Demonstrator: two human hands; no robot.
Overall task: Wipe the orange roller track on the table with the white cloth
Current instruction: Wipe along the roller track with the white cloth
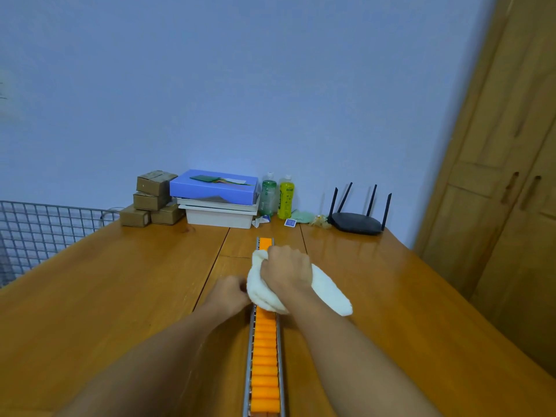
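The orange roller track (pixel 264 356) in its metal frame runs down the middle of the wooden table (pixel 120 281), from the near edge toward the far end. My right hand (pixel 285 269) grips the bunched white cloth (pixel 328 293) and presses it on the track near its far end. The cloth's loose tail trails to the right of my wrist. My left hand (pixel 228 293) lies at the track's left rail beside the cloth, fingers curled; whether it holds the rail is hidden by the cloth.
At the table's far edge stand several brown boxes (pixel 152 200), a blue box on white trays (pixel 216 200), a green bottle (pixel 268 195), a yellow bottle (pixel 285 197) and a black router (pixel 358 219). A wire rack (pixel 39 227) is left, a wooden cabinet (pixel 499 176) right.
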